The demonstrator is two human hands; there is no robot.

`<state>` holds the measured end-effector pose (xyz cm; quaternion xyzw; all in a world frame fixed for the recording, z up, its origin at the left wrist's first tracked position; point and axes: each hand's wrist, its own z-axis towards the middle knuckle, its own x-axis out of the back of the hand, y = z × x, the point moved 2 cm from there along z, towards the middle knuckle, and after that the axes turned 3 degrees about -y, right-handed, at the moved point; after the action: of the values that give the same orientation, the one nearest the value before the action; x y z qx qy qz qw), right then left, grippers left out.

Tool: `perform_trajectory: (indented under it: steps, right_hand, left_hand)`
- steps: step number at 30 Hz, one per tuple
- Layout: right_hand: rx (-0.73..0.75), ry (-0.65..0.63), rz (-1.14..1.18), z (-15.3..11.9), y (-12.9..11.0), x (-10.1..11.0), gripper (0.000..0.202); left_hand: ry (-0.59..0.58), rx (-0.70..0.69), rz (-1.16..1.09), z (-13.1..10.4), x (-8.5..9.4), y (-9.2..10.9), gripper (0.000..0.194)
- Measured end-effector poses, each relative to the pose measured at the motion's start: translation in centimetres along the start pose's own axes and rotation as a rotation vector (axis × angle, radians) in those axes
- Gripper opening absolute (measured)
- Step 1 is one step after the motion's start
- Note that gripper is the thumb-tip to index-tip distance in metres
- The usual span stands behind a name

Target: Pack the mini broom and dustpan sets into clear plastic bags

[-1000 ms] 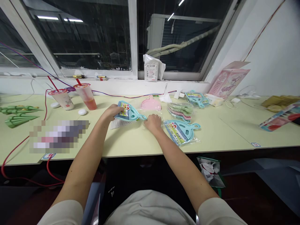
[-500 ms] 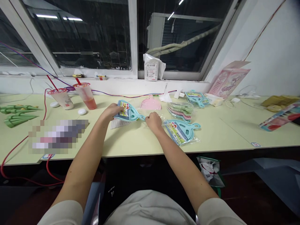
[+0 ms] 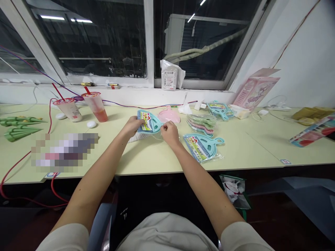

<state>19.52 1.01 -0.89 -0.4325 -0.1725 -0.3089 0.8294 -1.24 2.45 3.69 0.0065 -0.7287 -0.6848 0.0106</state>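
Note:
My left hand (image 3: 133,126) grips the wide end of a light blue dustpan (image 3: 157,124) with a printed label card, thumb on top. White brush bristles (image 3: 138,137) show beneath it, just above the table or on it; I cannot tell which. At the handle end, the fingers of my right hand (image 3: 170,133) are pinched together; clear film seems to hang below them. To the right lies a bagged blue dustpan set (image 3: 202,145). Behind my right hand are a pink dustpan (image 3: 169,114) and a stack of bagged green, pink and blue pieces (image 3: 202,122).
Two drink cups with red straws (image 3: 96,107) stand at the back left, near a white round object (image 3: 91,124). Green cone-shaped items (image 3: 22,129) lie far left. Another blue dustpan set (image 3: 220,109) and a pink box (image 3: 256,90) are at the back right.
The held dustpan and my left hand have shifted slightly right and up. My right hand's fingers have come closer in around the handle end.

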Motion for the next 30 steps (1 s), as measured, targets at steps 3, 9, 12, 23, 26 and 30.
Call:
perform_trajectory:
  steps: [3, 9, 12, 23, 26, 30]
  right_hand:
    - [-0.004, -0.011, 0.075, 0.2, -0.3, 0.3, 0.018]
    - [0.003, 0.01, 0.173, 0.3, -0.5, 0.7, 0.016]
    - [-0.016, 0.01, 0.155, 0.2, -0.7, 0.7, 0.016]
    - [-0.014, -0.056, 0.083, -0.1, -0.5, -0.3, 0.018]
    - [0.007, -0.081, 0.067, -0.3, -0.4, -0.9, 0.019]
    - [0.045, -0.087, 0.072, 0.0, -0.4, -0.6, 0.023]
  left_hand:
    - [-0.037, -0.039, -0.008, -0.4, -0.7, -0.2, 0.043]
    - [-0.11, 0.036, -0.066, -1.0, -2.4, -0.9, 0.034]
    - [-0.107, 0.069, -0.038, -0.7, -2.6, -1.8, 0.03]
    - [-0.057, 0.165, 0.03, 1.4, -1.8, -3.6, 0.033]
    - [-0.061, 0.205, 0.075, 1.5, -1.9, -3.9, 0.033]
    - [-0.059, 0.21, 0.018, 1.3, -2.1, -3.9, 0.033]
